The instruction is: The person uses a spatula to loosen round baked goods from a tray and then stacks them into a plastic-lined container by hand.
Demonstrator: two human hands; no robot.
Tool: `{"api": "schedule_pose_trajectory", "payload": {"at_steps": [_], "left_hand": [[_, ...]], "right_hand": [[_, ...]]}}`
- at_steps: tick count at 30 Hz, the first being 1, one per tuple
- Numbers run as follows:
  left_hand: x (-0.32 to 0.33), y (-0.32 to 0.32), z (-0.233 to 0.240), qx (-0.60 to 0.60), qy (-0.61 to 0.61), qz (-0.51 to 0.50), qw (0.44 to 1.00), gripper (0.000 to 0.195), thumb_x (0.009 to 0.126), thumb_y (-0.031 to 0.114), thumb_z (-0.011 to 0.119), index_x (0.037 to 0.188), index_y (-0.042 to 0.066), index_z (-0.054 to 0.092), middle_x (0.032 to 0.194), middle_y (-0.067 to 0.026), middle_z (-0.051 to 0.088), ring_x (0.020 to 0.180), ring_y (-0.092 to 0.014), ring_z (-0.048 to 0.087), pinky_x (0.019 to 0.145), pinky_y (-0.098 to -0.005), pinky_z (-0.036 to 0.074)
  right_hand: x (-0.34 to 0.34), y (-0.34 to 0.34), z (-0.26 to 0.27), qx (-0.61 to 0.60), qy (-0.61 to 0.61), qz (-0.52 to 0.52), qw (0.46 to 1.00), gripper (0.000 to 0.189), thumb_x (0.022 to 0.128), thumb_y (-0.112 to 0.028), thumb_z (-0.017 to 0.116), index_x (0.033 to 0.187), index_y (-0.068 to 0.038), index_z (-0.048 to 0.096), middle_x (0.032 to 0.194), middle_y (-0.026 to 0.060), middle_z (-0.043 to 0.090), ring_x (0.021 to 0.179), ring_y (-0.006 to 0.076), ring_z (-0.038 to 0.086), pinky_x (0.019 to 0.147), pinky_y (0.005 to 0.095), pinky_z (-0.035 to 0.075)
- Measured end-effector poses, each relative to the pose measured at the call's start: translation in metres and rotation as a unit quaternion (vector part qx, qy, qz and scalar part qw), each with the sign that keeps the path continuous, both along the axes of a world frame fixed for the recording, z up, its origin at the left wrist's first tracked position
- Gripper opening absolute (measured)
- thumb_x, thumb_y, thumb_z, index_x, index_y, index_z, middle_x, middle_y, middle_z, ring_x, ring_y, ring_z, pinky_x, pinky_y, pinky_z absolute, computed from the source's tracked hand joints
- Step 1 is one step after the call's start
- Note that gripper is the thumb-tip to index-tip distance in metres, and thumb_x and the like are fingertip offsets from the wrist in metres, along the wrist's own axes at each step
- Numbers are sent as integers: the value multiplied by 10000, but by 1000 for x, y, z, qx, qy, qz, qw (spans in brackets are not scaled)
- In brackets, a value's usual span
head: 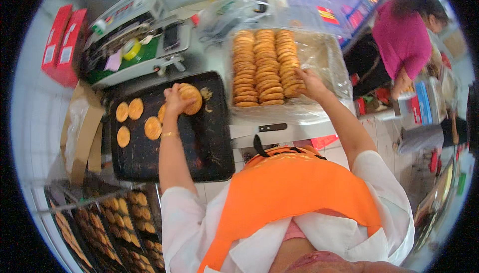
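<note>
My left hand (176, 100) holds a round golden pastry (193, 100) over a dark baking tray (138, 164); whether more than one is in the grip is hard to tell. Several flat round pastries (153, 128) lie on the tray's left and middle, one partly hidden by my hand. To the right, a plastic-lined box (325, 54) contains three rows of pastries stood on edge and packed face to face. Thumb and fingers of my right hand (313, 85) grip the near end of the rightmost row (289, 61).
A knife (272, 127) lies at the counter's front edge. Behind the tray stands a machine (127, 56) with tape and a phone on it. A cardboard box (80, 134) is left of the tray. Racked trays of pastries (119, 220) stand lower left. Another person (402, 41) is at right.
</note>
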State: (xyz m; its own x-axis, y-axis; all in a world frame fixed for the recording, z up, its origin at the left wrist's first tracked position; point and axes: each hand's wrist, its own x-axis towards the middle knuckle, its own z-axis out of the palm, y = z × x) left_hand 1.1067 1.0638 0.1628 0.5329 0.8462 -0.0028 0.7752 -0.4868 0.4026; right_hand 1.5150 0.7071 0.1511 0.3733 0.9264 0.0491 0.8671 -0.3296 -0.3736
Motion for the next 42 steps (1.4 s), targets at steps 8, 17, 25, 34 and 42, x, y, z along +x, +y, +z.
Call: {"api": "schedule_pose_trajectory", "payload": {"at_steps": [8,17,25,34,42], "left_hand": [[3,-81,28,42,-259,-19,965,641,672,62,851,1220,26,521,1191,-180,564,1113,-340,571,988,-412,459],[197,-229,64,13,-289,-322,902,825,663,141,882,1368,34,466,1324,-179,537,1222,-343,529,1059,-408,418],[245,-256,22,-76,-222,-428,873,794,690,22,816,1381,47,425,1324,-184,528,1214,-402,488,1039,-457,407],[251,-269,8,77,-29,-487,869,788,830,324,734,1469,54,359,1541,-164,322,1456,-316,260,1133,-522,268],[256,-267,1,127,42,-489,862,804,908,494,588,1509,34,319,1604,-111,243,1504,-256,164,1162,-582,173]], "right_hand": [[-4,1,19,-41,11,-10,999,764,756,-228,805,1424,-159,441,1166,195,571,1049,385,602,863,448,515],[21,5,-1,1,5,26,1000,631,804,-131,703,1394,-129,478,1020,202,652,925,386,656,789,457,531],[43,-1,-3,41,132,108,984,739,757,17,706,1436,-142,463,935,180,665,842,341,643,764,410,521],[31,-29,-11,151,194,-23,969,540,812,27,614,1335,-95,559,943,237,658,874,367,656,765,439,509],[20,-62,-17,-217,220,99,946,327,972,-306,491,1061,-87,716,974,210,691,906,383,662,830,447,509]]}}
